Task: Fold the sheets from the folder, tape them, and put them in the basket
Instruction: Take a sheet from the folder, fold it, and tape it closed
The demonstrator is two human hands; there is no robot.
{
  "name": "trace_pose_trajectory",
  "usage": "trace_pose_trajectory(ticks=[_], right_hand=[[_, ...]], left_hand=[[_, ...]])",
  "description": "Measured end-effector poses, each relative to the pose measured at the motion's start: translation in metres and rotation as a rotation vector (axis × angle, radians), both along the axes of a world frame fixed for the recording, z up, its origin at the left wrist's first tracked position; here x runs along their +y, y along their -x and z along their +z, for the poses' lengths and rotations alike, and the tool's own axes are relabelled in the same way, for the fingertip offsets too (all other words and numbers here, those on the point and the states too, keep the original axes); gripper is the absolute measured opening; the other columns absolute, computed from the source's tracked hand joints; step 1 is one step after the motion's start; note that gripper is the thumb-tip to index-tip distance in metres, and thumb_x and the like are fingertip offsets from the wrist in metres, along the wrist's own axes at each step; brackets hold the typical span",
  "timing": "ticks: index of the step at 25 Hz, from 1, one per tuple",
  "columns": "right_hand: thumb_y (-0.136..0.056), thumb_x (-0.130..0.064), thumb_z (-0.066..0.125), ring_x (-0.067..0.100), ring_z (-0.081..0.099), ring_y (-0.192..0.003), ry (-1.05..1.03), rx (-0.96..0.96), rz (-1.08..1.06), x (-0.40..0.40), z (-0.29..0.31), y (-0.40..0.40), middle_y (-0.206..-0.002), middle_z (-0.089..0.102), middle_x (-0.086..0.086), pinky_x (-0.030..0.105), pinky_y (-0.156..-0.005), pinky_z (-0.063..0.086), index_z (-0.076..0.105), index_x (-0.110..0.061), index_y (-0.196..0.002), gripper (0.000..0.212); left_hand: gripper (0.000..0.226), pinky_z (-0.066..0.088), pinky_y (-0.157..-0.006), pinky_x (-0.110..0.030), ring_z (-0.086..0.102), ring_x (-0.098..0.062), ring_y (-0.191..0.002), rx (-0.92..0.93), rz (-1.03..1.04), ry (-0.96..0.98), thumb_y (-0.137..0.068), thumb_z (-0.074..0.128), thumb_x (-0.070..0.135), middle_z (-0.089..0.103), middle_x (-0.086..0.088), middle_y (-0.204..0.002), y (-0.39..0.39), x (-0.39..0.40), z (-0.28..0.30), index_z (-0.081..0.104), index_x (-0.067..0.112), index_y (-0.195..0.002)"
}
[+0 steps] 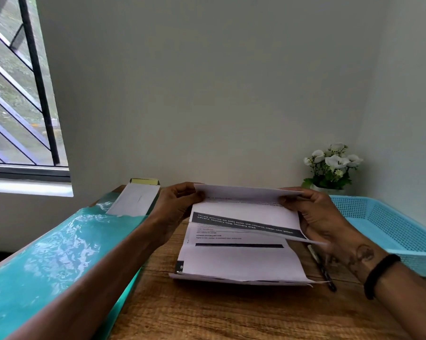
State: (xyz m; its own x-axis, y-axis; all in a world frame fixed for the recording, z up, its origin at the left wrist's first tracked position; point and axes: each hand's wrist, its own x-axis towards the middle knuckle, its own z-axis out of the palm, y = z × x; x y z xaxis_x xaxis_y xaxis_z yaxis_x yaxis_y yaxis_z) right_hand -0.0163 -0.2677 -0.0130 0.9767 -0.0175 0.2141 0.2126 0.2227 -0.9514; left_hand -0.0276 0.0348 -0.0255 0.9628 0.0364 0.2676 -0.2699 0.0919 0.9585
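Wooden desk (231, 312) at frame centre carries the sheet (243, 217), its long axis running left-right, far edge pinched between left hand (175, 204) and right hand (312, 217), with the basket (388, 227) nearer the right hand.

Matt printed paper sheets (243, 256) lie on a grained wooden table (207, 312) whose glossy turquoise resin edge (59, 253) runs at nine o'clock, with a perforated blue plastic basket (388, 227) at three o'clock.
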Motion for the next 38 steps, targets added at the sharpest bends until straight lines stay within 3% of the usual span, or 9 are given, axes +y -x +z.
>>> trace_pose_trajectory(ticks=[2,6,11,13,18,22,27,31,38], right_hand=[[-0.094,0.010,0.061,0.036,0.070,-0.097,0.034,0.050,-0.015,0.000,-0.001,-0.002,-0.100,0.081,0.015,0.056,-0.096,0.058,0.079,-0.003,-0.097,0.023],[-0.101,-0.003,0.050,0.029,0.069,-0.099,-0.124,0.143,0.080,0.000,0.006,0.004,-0.121,0.072,0.022,0.038,-0.085,0.061,0.071,-0.001,-0.122,0.030],[-0.095,-0.048,0.061,0.033,0.067,-0.099,-0.113,0.286,0.349,-0.004,0.009,0.014,-0.120,0.068,0.020,0.049,-0.091,0.053,0.062,-0.009,-0.130,0.053],[-0.092,-0.039,0.070,0.033,0.070,-0.103,-0.005,0.248,0.377,0.000,0.007,0.019,-0.119,0.074,0.016,0.048,-0.092,0.058,0.066,-0.005,-0.131,0.052],[-0.086,0.010,0.069,0.035,0.078,-0.085,-0.038,0.182,0.216,0.005,0.000,0.017,-0.115,0.076,0.020,0.034,-0.059,0.066,0.058,-0.006,-0.133,0.050],[-0.089,0.006,0.069,0.040,0.078,-0.080,-0.054,0.144,0.131,0.001,0.000,0.015,-0.107,0.078,0.021,0.034,-0.058,0.066,0.058,-0.012,-0.129,0.045],[-0.093,0.006,0.066,0.034,0.078,-0.077,-0.005,0.130,0.109,-0.001,0.002,0.012,-0.114,0.074,0.023,0.033,-0.058,0.065,0.059,-0.009,-0.131,0.041],[-0.096,0.006,0.060,0.031,0.076,-0.076,-0.068,0.100,0.117,-0.001,0.002,0.011,-0.098,0.077,0.023,0.033,-0.061,0.066,0.066,-0.004,-0.123,0.030],[-0.096,0.002,0.043,0.042,0.073,-0.096,-0.258,0.119,0.095,0.000,0.002,0.008,-0.106,0.073,0.032,0.045,-0.079,0.065,0.065,0.011,-0.093,0.023]], left_hand=[[0.017,0.060,-0.071,-0.029,0.074,-0.025,-0.085,-0.004,0.053,-0.005,-0.096,0.067,0.003,0.079,-0.016,-0.103,0.002,-0.002,0.001,0.078,0.005,-0.108],[0.029,0.061,-0.071,-0.031,0.074,-0.024,-0.084,-0.010,0.142,0.010,-0.099,0.061,-0.001,0.081,-0.008,-0.100,0.002,-0.005,0.002,0.083,0.015,-0.087],[0.029,0.060,-0.057,-0.024,0.075,-0.016,-0.066,-0.028,0.258,0.020,-0.098,0.062,-0.001,0.082,-0.001,-0.088,0.008,-0.004,0.006,0.082,0.017,-0.087],[0.032,0.061,-0.058,-0.024,0.075,-0.015,-0.069,-0.040,0.275,0.010,-0.099,0.059,-0.002,0.081,0.002,-0.088,0.010,-0.004,0.007,0.082,0.018,-0.087],[0.032,0.062,-0.076,-0.033,0.075,-0.022,-0.094,-0.007,0.186,0.148,-0.107,0.046,0.009,0.080,-0.008,-0.106,0.008,-0.004,0.009,0.073,0.022,-0.120],[0.031,0.063,-0.079,-0.043,0.073,-0.038,-0.107,0.140,-0.038,0.083,-0.107,0.051,0.028,0.072,-0.019,-0.120,0.007,-0.006,0.007,0.062,0.014,-0.132],[0.031,0.062,-0.075,-0.032,0.075,-0.031,-0.104,0.086,-0.081,-0.027,-0.101,0.061,0.006,0.073,-0.016,-0.123,0.005,-0.003,0.003,0.062,0.008,-0.132],[0.024,0.063,-0.071,-0.028,0.076,-0.028,-0.091,0.107,-0.073,0.066,-0.102,0.054,0.000,0.074,-0.024,-0.115,0.009,-0.004,0.006,0.068,0.000,-0.123],[0.018,0.065,-0.084,-0.039,0.075,-0.040,-0.100,0.174,-0.036,0.327,-0.100,0.051,0.011,0.075,-0.026,-0.110,0.011,-0.005,0.009,0.063,-0.002,-0.103]])
